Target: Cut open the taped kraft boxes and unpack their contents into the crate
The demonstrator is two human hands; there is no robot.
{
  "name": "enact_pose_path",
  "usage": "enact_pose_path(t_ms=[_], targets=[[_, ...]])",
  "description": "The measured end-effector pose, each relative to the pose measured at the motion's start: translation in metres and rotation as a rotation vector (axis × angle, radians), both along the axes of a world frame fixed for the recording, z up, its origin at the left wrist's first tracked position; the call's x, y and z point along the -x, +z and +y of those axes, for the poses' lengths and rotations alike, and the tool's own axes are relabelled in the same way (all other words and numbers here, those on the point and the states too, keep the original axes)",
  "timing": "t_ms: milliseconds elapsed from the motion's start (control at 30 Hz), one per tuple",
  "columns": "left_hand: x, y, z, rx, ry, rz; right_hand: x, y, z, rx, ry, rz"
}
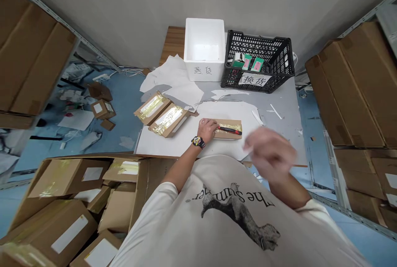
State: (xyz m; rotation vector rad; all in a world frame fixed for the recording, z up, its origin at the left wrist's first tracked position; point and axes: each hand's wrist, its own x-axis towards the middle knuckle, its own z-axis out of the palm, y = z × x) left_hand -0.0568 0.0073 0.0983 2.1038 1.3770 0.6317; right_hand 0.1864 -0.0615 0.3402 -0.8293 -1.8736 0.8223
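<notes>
My left hand (pixel 207 129), with a watch on the wrist, is closed over the left end of a small taped cardboard box (pixel 228 136) on the table. A red and black utility knife (pixel 230 130) lies along the top of this box, one end close to my left fingertips. To the right of the box, my right hand (pixel 272 151) is raised in front of my shirt and smeared by motion, so its fingers do not show clearly. Left of my left hand are two more taped boxes, one nearer (pixel 169 120) and one farther (pixel 151 107), side by side with white labels up.
A white foam bin (pixel 204 70) and a black plastic crate (pixel 259 82) holding several small green boxes (pixel 257 64) stand at the table's back. A large carton (pixel 143 184) full of parcels is at lower left. Shelves with cartons (pixel 356 89) flank both sides.
</notes>
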Motion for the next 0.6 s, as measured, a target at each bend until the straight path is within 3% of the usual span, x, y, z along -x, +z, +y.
enact_pose_path(t_ms=[100,200,300,400,600], targets=[[-0.003,0.001,0.000,-0.009,0.022,-0.008,0.013,-0.061,0.050,0.077,-0.213,-0.296],[0.000,-0.002,0.002,-0.012,0.017,0.001,0.015,-0.120,0.074,0.294,-0.157,-0.749],[0.012,-0.010,0.004,0.000,0.035,-0.043,0.015,-0.156,0.074,0.405,-0.051,-1.041],[0.031,-0.021,0.004,0.085,0.070,-0.132,0.015,-0.163,0.071,0.381,-0.031,-1.176],[0.049,-0.040,-0.007,0.469,0.064,-0.356,0.003,-0.147,0.078,0.310,0.055,-1.326]])
